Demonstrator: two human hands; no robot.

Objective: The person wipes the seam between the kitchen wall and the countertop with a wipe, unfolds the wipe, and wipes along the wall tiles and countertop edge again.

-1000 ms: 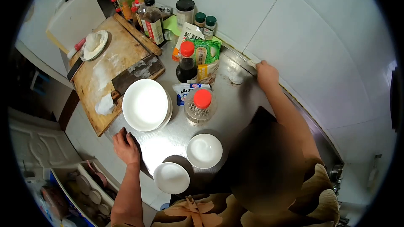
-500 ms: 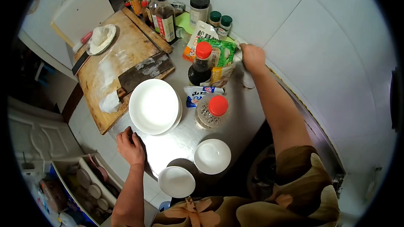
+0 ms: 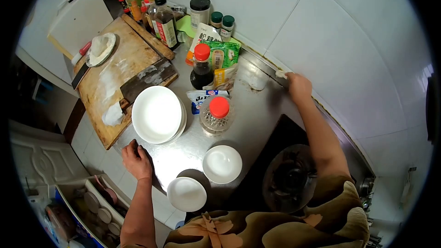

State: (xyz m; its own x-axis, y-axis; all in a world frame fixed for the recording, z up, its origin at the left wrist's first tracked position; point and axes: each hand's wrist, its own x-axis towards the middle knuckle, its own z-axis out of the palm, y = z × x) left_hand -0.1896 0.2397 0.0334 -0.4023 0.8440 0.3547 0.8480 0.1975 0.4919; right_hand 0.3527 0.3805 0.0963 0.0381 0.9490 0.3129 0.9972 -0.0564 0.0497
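My right hand [image 3: 299, 87] is closed on a small whitish piece [image 3: 281, 73], held by the steel counter's back ledge near the tiled wall. What the piece is, I cannot make out. At the counter's left edge, my left hand [image 3: 137, 160] rests with its fingers curled over the rim. Stacked white bowls [image 3: 157, 114] stand just beyond it. Two smaller white bowls, one [image 3: 222, 164] farther back and one [image 3: 186, 194] nearer my body, sit in front of me. A ridged jar with a red lid [image 3: 217, 115] stands behind them.
A wooden board [image 3: 105, 105] at the left bears a cleaver [image 3: 149, 79] and a plate of dough [image 3: 101, 49]. A soy sauce bottle [image 3: 202, 71], seasoning packets [image 3: 219, 54] and several bottles line the back. A dark stove burner [image 3: 291, 177] lies at right; an open drawer [image 3: 92, 211] at lower left.
My right hand has moved along the back ledge, away from the seasoning packets and toward me, with the whitish piece. The view has shifted slightly right. My left hand stays at the counter's edge.
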